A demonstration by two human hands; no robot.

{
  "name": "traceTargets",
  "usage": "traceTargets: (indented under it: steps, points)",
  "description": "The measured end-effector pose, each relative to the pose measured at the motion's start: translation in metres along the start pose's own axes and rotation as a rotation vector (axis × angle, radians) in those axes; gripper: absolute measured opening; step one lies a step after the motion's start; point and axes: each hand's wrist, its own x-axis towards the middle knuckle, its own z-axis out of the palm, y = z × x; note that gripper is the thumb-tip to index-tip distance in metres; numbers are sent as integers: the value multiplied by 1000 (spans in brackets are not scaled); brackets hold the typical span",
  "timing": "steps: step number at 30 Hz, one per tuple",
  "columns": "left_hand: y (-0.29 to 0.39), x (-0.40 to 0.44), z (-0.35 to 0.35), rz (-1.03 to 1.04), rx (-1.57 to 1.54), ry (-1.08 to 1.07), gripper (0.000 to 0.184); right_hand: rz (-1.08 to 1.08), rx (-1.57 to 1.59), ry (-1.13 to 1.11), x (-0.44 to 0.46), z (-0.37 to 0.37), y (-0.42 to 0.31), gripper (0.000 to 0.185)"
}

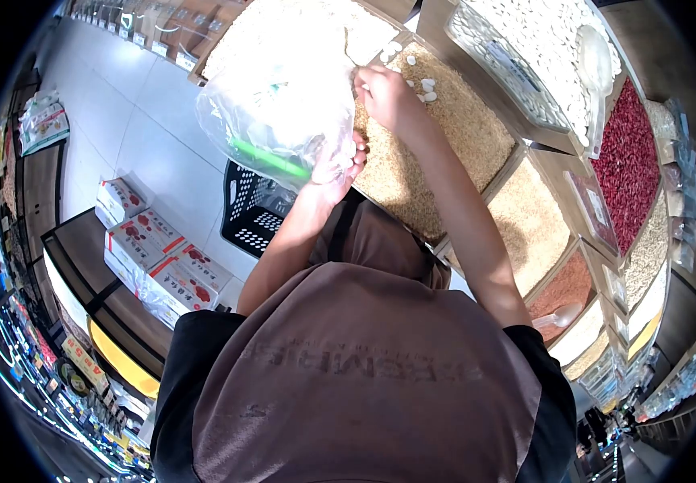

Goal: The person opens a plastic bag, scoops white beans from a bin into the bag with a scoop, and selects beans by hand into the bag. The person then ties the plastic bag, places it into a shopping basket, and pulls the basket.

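Note:
My left hand (343,167) is closed around the side of a clear plastic bag (243,121), with a few small white pieces showing at its fingertips. A bright green strip (271,159) shows through the bag, whose upper part is washed out by glare. My right hand (386,95) is at the bag's right edge, its fingers pinched together; what lies between them is hidden. Beneath both hands is a bin of tan grain (436,145), and several white pieces (428,88) lie scattered on the grain beside my right hand.
Right of me stand bins of pale grain (529,221), red beans (628,169) and reddish grain (561,294) with a scoop. White beans (525,40) with a clear scoop (596,60) are at the upper right. A black basket (243,213) and printed cartons (154,258) are at left.

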Motion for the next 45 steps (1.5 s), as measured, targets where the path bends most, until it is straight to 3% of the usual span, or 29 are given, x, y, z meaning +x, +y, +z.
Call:
traceTargets:
  steps: [1, 3, 8, 10, 14, 16, 20, 23, 26, 32, 35, 37, 39, 41, 43, 45]
  points:
    - [2, 0, 9, 2, -4, 3, 29, -2, 2, -5, -6, -14, -18, 12]
    - [5, 0, 25, 23, 35, 78, 30, 269, 305, -374, -15, -40, -50, 9]
    - [-3, 4, 22, -22, -132, 15, 30, 287, 277, -208, 9, -27, -9, 18]
    - [-5, 7, 12, -60, -175, -62, 32, 132, -43, 60, 25, -9, 28, 19]
    - [-7, 7, 5, 3, -10, -90, 33, 190, -159, -60, 48, -1, 30, 23]
    - [-6, 2, 10, 2, -49, -65, 34, 286, -230, -228, 56, 3, 28, 25]
    - [-5, -1, 17, -5, -83, -35, 34, 344, -227, -343, 66, 0, 27, 24]
    - [-9, 4, 13, -6, -45, -21, 33, 326, -156, -311, 61, 1, 35, 27]
    - [-7, 5, 18, 8, -43, -11, 33, 244, 26, -120, 51, 7, 52, 25]
    - [-4, 18, 31, 6, -46, 20, 33, 435, 196, -35, 14, -31, 24, 19]
    - [1, 18, 55, -16, 24, 145, 34, 401, 231, -158, -13, -53, -11, 17]
    - [-1, 25, 58, 9, -54, 172, 33, 547, 396, -467, -19, -65, -32, 17]
    - [-1, 30, 55, 31, -127, 198, 33, 549, 322, -417, -7, -69, -41, 18]
    - [-1, 30, 45, 9, -64, 34, 31, 549, 249, -362, 4, -60, -26, 19]
    - [-4, 28, 39, -2, -85, 13, 33, 343, 45, -77, 28, -29, 26, 24]
    - [-3, 23, 38, -23, -86, 14, 38, 218, -49, -53, 46, -20, 47, 25]
